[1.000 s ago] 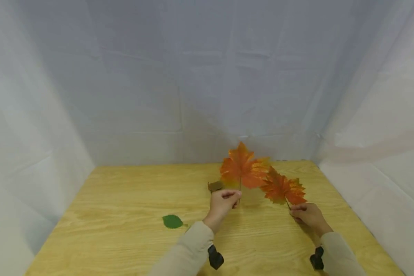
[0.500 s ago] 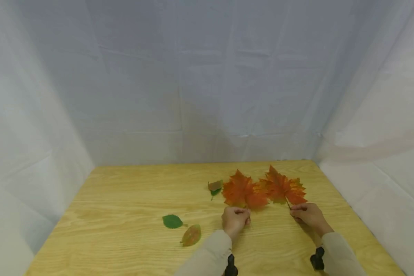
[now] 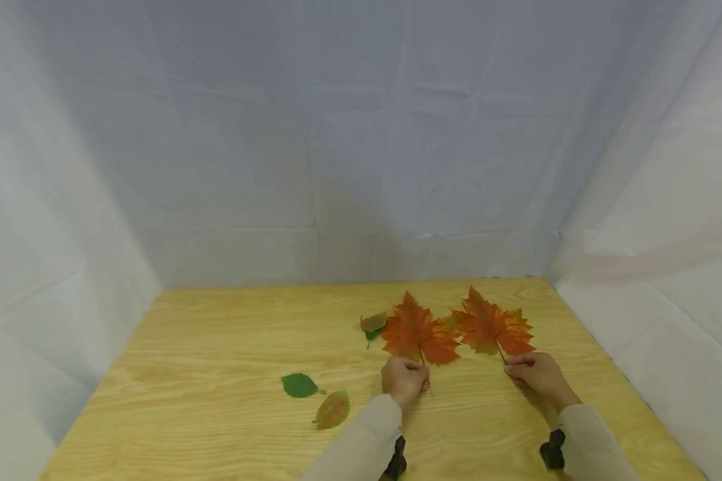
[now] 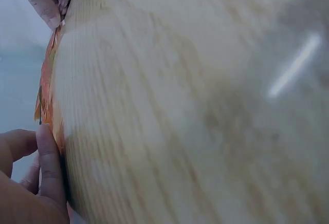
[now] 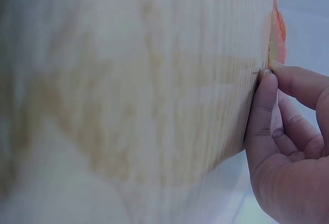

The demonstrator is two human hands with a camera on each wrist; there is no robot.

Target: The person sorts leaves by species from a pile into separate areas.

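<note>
Two orange-red maple leaves lie side by side toward the right of the table in the head view. My left hand (image 3: pixel 404 382) pinches the stem of the left maple leaf (image 3: pixel 418 331) between thumb and forefinger, low over the wood. The stem of the right maple leaf (image 3: pixel 492 324) is pinched by my right hand (image 3: pixel 540 377). Inner edges of the two leaves overlap or meet in the head view. In the right wrist view, thumb and forefinger of the right hand (image 5: pixel 293 126) come together at the stem, close to the tabletop.
A green leaf (image 3: pixel 299 385) and a reddish-green leaf (image 3: pixel 333 409) lie on the wooden table (image 3: pixel 216 347) left of my hands. Behind the left hand, a brownish leaf (image 3: pixel 374 323) rests over a small green one. White sheeting (image 3: pixel 247 167) encloses the back and sides.
The left hand has brought its maple leaf down from a raised, upright position to the table, then slightly leftward. The reddish-green leaf has come out from behind the left arm. My right hand has stayed put.
</note>
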